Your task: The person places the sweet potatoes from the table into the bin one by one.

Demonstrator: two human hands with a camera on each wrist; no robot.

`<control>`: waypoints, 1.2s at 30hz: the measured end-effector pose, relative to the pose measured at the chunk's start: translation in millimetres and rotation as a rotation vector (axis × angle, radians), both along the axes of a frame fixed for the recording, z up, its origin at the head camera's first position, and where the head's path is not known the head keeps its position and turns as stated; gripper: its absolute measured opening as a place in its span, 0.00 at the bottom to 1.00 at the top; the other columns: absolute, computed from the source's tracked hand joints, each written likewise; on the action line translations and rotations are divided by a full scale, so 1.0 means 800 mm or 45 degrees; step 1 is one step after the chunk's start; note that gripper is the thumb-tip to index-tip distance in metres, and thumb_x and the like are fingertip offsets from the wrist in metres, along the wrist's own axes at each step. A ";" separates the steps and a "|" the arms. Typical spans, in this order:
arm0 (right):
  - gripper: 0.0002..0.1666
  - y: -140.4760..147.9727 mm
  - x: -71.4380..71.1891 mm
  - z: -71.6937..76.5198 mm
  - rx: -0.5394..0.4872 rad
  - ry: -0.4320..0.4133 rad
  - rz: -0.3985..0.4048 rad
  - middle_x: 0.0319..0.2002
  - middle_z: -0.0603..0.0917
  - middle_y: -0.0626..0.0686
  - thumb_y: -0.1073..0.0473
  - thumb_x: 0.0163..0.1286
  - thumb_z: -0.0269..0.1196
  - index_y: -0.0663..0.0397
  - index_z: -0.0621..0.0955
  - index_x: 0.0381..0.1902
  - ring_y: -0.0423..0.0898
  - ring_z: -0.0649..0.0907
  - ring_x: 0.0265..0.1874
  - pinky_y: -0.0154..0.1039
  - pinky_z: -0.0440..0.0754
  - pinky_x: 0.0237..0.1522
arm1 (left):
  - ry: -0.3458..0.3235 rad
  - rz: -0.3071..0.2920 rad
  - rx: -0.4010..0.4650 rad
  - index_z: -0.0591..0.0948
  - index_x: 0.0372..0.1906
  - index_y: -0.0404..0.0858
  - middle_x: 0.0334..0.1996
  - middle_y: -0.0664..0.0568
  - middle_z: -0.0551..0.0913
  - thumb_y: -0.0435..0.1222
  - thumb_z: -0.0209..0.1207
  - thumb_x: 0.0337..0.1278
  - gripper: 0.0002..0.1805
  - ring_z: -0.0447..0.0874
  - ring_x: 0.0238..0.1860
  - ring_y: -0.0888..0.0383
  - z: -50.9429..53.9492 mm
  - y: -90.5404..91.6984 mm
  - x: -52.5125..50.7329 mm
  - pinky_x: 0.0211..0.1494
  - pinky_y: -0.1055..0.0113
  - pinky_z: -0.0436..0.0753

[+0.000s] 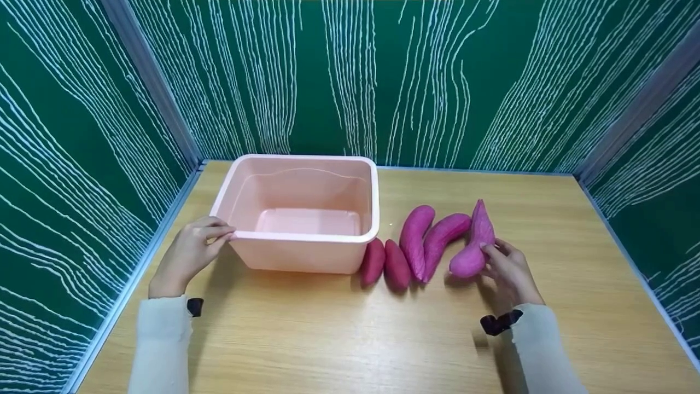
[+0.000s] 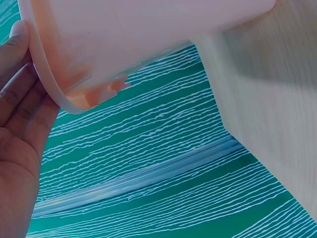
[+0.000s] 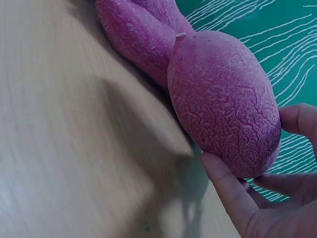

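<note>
Two hands work wide apart over the wooden table in the head view: the left hand holds the pink bin by the rim at its near left corner, probably to steady it, and the right hand has hold of the outermost sweet potato at its blunt end, the thin tip pointing away from the person. Two curved sweet potatoes and two smaller red ones lie side by side between that one and the bin's right side, a layout that seems to keep them all within the right hand's reach. The left sleeve rises almost straight from the lower edge, the right sleeve slants inward, and each hand leans in from the outer side. From the left wrist, thumb and fingers pinch the rim with little gap between them, a light hold that suits a thin edge; the palm is away from the wall. From the right wrist, the digits are spread about as wide as the blunt end and bear on it with the fingertips, likely because it is too plump to wrap; whether it touches the table cannot be told.
</note>
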State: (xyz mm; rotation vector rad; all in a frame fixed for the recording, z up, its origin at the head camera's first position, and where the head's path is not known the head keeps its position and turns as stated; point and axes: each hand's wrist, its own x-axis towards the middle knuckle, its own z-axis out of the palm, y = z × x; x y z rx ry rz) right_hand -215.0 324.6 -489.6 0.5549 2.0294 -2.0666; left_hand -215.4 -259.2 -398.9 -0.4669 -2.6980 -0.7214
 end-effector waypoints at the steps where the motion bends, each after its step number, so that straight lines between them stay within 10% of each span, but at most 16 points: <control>1: 0.49 -0.001 -0.001 0.002 0.025 -0.003 0.014 0.70 0.59 0.61 0.47 0.72 0.55 0.58 0.41 0.76 0.41 0.75 0.54 0.34 0.81 0.57 | 0.004 -0.002 0.000 0.87 0.44 0.36 0.43 0.43 0.86 0.33 0.67 0.53 0.12 0.82 0.50 0.41 0.000 0.000 0.000 0.56 0.45 0.79; 10: 0.48 -0.004 -0.009 0.015 0.092 0.027 0.069 0.73 0.52 0.64 0.47 0.73 0.54 0.57 0.43 0.77 0.36 0.77 0.47 0.34 0.82 0.55 | 0.054 -0.021 0.000 0.87 0.42 0.35 0.42 0.42 0.86 0.33 0.67 0.52 0.11 0.83 0.48 0.43 -0.002 0.000 -0.001 0.54 0.47 0.81; 36: 0.50 -0.029 -0.030 0.059 0.287 0.104 0.240 0.74 0.55 0.60 0.39 0.69 0.57 0.54 0.49 0.76 0.55 0.64 0.68 0.33 0.84 0.50 | 0.012 0.000 0.001 0.87 0.43 0.35 0.42 0.42 0.86 0.32 0.66 0.53 0.11 0.83 0.49 0.42 -0.002 0.001 -0.001 0.53 0.47 0.81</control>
